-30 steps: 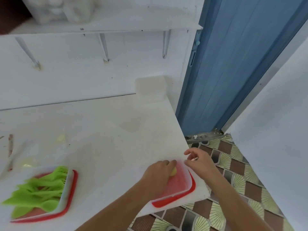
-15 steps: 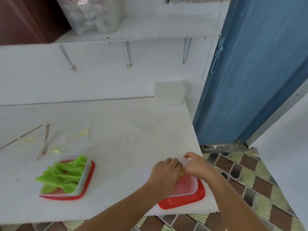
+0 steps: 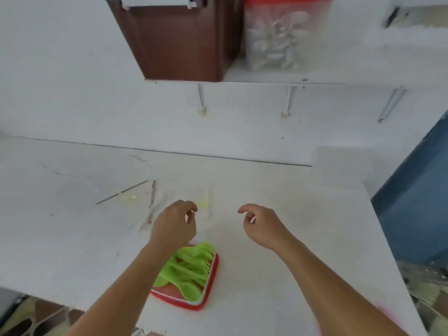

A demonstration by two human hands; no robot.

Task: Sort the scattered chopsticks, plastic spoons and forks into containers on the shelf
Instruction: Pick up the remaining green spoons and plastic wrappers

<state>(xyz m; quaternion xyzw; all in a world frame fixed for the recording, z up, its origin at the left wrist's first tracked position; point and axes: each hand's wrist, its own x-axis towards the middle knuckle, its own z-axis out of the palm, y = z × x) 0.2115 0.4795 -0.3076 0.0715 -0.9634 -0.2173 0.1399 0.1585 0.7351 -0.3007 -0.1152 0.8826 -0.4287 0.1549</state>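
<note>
My left hand (image 3: 174, 226) hovers over the white table (image 3: 303, 238), fingers loosely curled, holding nothing. My right hand (image 3: 263, 226) hovers beside it, also loosely curled and with nothing in it. Just below my left hand sits a red-rimmed container (image 3: 211, 284) full of green plastic forks and spoons (image 3: 188, 267). Thin chopsticks (image 3: 122, 191) and a reddish chopstick (image 3: 152, 198) lie left of my left hand. Pale yellow plastic pieces (image 3: 132, 197) lie among them, blurred. On the shelf (image 3: 339, 77) stand a brown bin (image 3: 179, 42) and a clear container of white spoons (image 3: 274, 37).
A translucent box (image 3: 339, 166) sits at the table's back right corner. A blue door (image 3: 417, 209) stands to the right. The table's front edge runs along the bottom left, with patterned floor tiles (image 3: 36, 318) below. A red blur (image 3: 385, 311) shows by my right forearm.
Both hands have left the red container at the table's right front corner and moved left to mid-table. The view has swung left and up, bringing the shelf containers into sight.
</note>
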